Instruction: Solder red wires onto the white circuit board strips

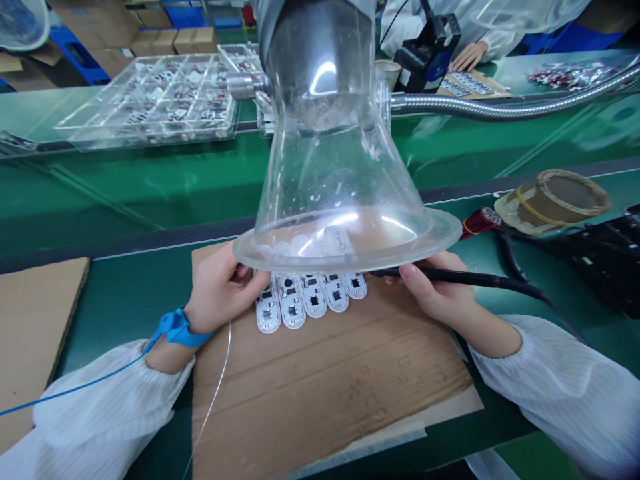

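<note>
Several white rounded circuit boards point(314, 297) lie side by side in a row on a cardboard sheet point(310, 393), their far ends seen through a clear hood. My left hand point(223, 287), wearing a blue wrist strap point(183, 328), is closed at the left end of the row. A thin silvery solder wire point(216, 393) trails from under it; the fingertips are partly covered by the hood's rim. On the right, my right hand point(435, 283) is wrapped round the black handle of a soldering iron point(460, 275), pointing left toward the boards. Its tip is hidden.
The clear fume hood point(340, 180) hangs low over the boards, on a metal flexible arm point(480, 107). To the right are a cardboard tube point(555, 200) and bundled red wires point(480, 222). Divided clear trays point(160, 100) stand beyond the ledge. A co-worker's hand point(469, 57) shows opposite.
</note>
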Available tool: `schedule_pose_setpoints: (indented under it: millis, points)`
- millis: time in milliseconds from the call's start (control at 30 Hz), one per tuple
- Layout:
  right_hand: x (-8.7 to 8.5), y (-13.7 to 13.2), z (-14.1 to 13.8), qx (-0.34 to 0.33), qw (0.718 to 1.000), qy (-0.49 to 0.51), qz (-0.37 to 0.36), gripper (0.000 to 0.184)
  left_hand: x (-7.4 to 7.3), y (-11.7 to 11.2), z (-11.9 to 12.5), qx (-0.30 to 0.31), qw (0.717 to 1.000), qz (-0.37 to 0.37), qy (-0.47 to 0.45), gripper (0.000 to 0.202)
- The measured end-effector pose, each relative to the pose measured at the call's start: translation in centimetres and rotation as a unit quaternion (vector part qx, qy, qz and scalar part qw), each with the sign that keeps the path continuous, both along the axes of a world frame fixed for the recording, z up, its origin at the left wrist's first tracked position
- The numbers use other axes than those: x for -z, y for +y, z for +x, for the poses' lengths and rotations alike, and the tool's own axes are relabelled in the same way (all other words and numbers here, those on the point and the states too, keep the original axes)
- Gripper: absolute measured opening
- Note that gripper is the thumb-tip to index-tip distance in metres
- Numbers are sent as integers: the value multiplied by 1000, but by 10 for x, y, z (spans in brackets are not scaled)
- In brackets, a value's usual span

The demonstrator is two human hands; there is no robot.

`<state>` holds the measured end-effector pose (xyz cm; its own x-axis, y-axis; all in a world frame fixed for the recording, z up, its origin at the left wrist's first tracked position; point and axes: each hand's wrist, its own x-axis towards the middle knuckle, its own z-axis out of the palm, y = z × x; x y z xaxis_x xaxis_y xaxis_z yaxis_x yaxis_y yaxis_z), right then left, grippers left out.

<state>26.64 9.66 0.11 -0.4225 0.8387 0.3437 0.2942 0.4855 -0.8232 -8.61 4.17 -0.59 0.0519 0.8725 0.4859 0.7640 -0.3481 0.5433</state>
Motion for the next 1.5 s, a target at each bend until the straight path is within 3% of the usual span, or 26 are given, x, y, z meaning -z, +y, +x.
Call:
schedule_pose_setpoints:
  millis: [167, 367, 833, 1133, 1333, 1500]
  points:
    - [1, 0, 2, -2, 1000, 3, 2, 27, -1, 0, 0, 3, 999, 30, 25, 12]
    - [3, -4, 0, 19, 994, 99, -39, 21, -3, 1, 0, -16, 996, 87, 30, 19]
    - [-1, -5, -11, -14, 998, 37, -40, 32, -3, 2, 1, 7, 998, 60, 10, 14]
    - [-8, -3, -11, -15, 999, -21, 22, 32, -1, 3, 0, 23, 998, 47, 40, 17]
    - [-8, -9, -15, 0, 1000, 24, -11, 28, -5, 2, 2, -40, 994, 94, 21, 16]
    - [-11, -18, -24, 35, 995, 82, -41, 25, -6, 4, 1, -17, 993, 114, -2, 18]
